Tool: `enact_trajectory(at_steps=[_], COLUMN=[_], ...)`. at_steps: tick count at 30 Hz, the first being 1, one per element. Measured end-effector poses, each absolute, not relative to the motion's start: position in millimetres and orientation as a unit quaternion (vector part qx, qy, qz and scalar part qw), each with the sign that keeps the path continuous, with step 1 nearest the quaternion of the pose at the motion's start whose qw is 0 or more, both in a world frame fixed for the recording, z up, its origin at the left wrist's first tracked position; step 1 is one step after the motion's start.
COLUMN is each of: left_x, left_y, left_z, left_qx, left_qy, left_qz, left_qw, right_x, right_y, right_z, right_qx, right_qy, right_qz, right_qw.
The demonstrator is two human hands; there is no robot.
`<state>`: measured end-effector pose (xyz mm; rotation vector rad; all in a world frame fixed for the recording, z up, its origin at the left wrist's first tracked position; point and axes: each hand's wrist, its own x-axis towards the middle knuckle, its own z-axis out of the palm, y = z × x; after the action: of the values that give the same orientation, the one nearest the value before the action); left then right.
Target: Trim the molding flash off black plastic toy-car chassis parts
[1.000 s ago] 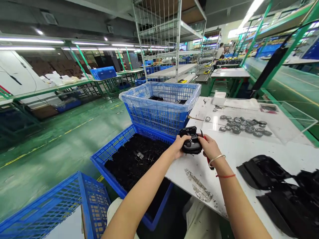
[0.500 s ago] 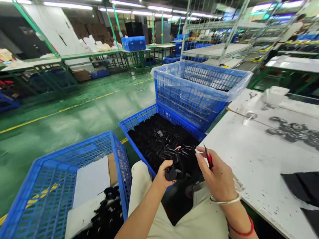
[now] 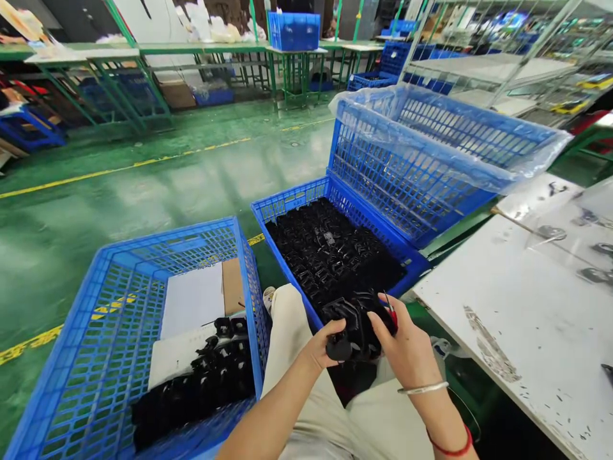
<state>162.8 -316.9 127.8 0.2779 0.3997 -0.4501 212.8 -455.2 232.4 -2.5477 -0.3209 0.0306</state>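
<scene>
A black part is gripped between the left hand and the right hand, at the near edge of the filled crate; a red-handled tool is also held in the right hand. Right of the filled crate, a white worktop is marked by a grey patch. Behind the filled crate, a plastic-lined crate is placed; to the filled crate's left, green floor is seen.

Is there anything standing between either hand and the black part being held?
Nothing visible separates the left hand from the black part; it grips it directly. At the right hand, a red tool shows between the fingers, close beside the part.
</scene>
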Motion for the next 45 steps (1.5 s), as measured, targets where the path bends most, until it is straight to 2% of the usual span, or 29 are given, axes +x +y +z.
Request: enact_trajectory(at_steps=[4,10,15,21,32,41,45], left_x=[160,164,164,163,172,173,176], left_y=[-312,-308,-311,-308,-302,-299,-286], left_z=[123,138,128,119,109,93,77], left_qx=[0.111,0.057,0.061,0.037,0.022,0.023,0.029], left_qy=[0.198,0.130,0.142,0.154,0.173,0.159,0.166], left_qz=[-0.200,-0.111,-0.090,-0.130,-0.071,-0.137,-0.171], left_qw=[0.953,0.984,0.984,0.979,0.982,0.977,0.971], right_x=[211,203,204,205,207,213,226], right_y=[-449,-438,-435,-428,-420,-422,-416], right_z=[224,220,210,201,190,160,150], right_qx=[-0.966,-0.973,-0.969,-0.961,-0.967,-0.950,-0.940], right_qy=[-0.136,-0.141,-0.187,-0.222,-0.195,-0.196,-0.204], right_qz=[-0.003,-0.073,-0.074,-0.091,-0.077,-0.055,0.008], right_qw=[0.219,0.171,0.140,0.141,0.146,0.238,0.273])
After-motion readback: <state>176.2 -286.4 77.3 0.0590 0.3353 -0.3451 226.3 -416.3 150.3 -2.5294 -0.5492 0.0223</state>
